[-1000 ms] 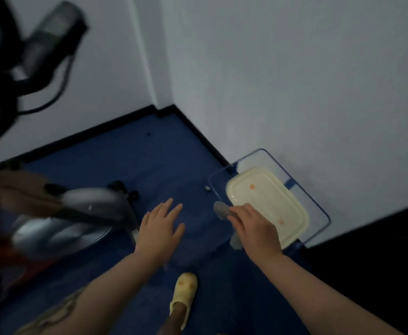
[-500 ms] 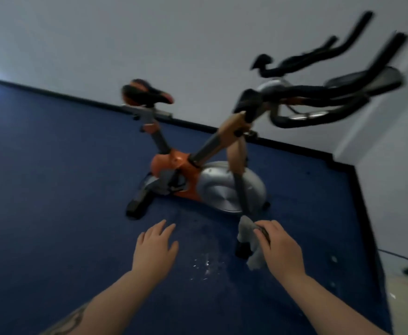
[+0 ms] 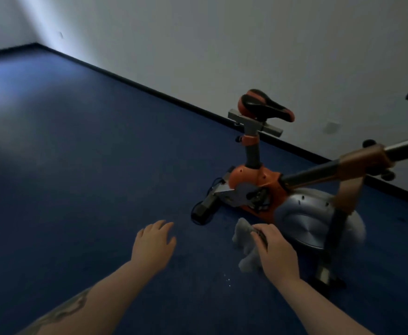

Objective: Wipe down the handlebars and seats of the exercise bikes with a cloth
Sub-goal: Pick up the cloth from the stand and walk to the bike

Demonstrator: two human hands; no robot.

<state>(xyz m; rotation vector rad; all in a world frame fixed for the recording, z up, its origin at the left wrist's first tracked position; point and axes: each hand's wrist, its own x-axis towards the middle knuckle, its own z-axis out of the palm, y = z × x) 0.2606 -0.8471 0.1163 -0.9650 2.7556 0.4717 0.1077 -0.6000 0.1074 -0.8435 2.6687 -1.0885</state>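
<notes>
We should lift the cloth (image 3: pixel 245 245) up to the bike's seat (image 3: pixel 266 105), well away by the wall edge of the blue floor (image 3: pixel 77 165), and rub all over. Our right hand (image 3: pixel 276 252) squeezes the cloth tight. Our left hand (image 3: pixel 153 243) is loose, holding nothing.

Blue carpet (image 3: pixel 82 165) — white wall (image 3: pixel 222 39), black skirting (image 3: pixel 149 89)

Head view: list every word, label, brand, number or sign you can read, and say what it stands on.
No readable text in this view.
Exercise bike: no brand or number shows on its orange frame, grey flywheel cover or seat.
Wall plate: pale and blurred, no marking legible.
Cloth in the right hand: plain grey, no print.
</notes>
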